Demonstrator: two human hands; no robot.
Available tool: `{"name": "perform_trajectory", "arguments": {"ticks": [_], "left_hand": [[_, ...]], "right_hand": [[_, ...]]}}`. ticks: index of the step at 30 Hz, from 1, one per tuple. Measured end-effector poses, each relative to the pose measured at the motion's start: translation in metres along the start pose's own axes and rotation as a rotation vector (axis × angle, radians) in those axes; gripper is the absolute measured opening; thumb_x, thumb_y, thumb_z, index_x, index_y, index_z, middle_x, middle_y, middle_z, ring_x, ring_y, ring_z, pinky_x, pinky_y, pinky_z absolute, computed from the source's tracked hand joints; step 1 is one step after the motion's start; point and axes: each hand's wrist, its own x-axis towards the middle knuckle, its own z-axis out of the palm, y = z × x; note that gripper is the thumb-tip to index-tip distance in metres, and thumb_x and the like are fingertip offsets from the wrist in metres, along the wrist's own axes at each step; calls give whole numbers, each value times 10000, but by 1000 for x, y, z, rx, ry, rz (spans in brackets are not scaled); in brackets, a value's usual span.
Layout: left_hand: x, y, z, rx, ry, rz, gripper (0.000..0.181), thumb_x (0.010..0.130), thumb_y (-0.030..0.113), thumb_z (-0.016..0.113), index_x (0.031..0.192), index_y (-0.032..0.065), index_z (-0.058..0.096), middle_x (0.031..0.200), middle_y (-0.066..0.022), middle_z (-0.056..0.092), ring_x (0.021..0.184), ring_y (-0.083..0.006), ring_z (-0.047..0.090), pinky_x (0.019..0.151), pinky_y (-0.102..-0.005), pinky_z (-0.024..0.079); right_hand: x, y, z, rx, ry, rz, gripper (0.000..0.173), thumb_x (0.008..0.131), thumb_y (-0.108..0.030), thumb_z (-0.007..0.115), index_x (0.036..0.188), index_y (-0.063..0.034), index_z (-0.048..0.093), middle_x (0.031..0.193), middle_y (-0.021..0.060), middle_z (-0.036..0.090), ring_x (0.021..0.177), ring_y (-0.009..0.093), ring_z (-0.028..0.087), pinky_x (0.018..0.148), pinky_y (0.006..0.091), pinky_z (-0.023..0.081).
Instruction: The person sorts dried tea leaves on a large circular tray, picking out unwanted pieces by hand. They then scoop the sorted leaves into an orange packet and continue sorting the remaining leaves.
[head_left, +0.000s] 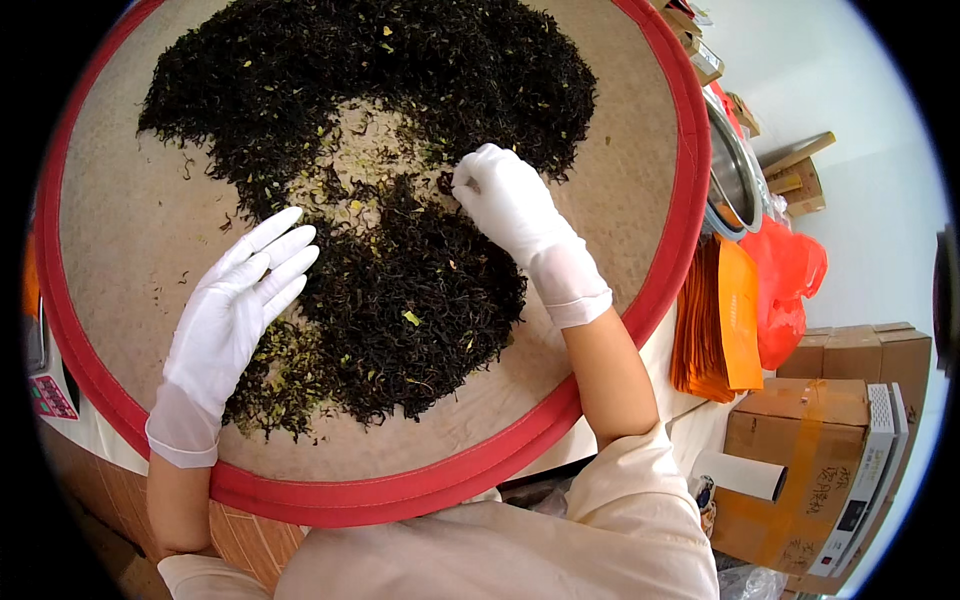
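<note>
A large round woven tray with a red cloth rim (694, 150) lies before me, bearing heaps of dark, twisted dried leaves (420, 307) that look like tea. Yellow-green bits (360, 146) lie scattered on the pale tray bottom between the heaps. Both my hands wear thin white gloves. My left hand (247, 292) is at the left edge of the nearer heap, fingers apart, with nothing seen in it. My right hand (502, 195) is above the right side of the leaves, thumb and fingertips drawn together near a small dark piece; whether it is pinched is unclear.
Right of the tray are a metal bowl (739, 165), a stack of orange paper bags (731, 322), a red plastic bag (784, 285) and cardboard boxes (795, 442). A white roll (739, 475) lies near the boxes. At the far left, a device with a pink panel (52, 396) stands beside the rim.
</note>
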Motion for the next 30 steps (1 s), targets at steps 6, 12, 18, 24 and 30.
{"name": "perform_trajectory", "arguments": {"ticks": [6,12,18,24,30], "left_hand": [[-4,1,4,-139,-43,-33,539,1002,162,466,1505,37,318,1504,-136,408,1338,-219,458,1097,-348,379],[-8,3,20,-371,-115,-145,513,1009,208,423,1490,43,352,1455,-95,464,1266,-166,516,1024,-325,456],[-3,-11,40,-627,-160,-247,655,1041,466,295,1468,-29,340,1435,-172,450,1334,-301,438,1138,-467,316],[-4,-14,35,-635,-227,-227,613,1056,433,230,1477,2,346,1474,-161,412,1365,-287,401,1142,-424,306],[-3,-13,37,-572,-209,-212,579,1056,407,261,1483,29,359,1470,-140,433,1350,-255,424,1130,-397,313]], "right_hand": [[-5,-19,-59,468,-155,366,194,891,-187,652,967,-9,670,874,123,677,820,212,642,777,339,513],[-5,-37,-70,919,-296,304,214,958,-219,629,1013,-14,655,901,31,678,815,101,594,765,265,500],[-17,-100,-63,1184,-464,200,128,936,-105,655,1024,-11,652,908,17,674,839,82,598,778,243,505],[-12,-90,-55,814,-47,165,175,924,-157,666,995,1,689,884,80,694,803,152,633,763,280,515],[-3,-10,-32,301,44,291,225,871,-192,670,1031,-39,706,935,156,687,859,268,668,800,345,523]]}}
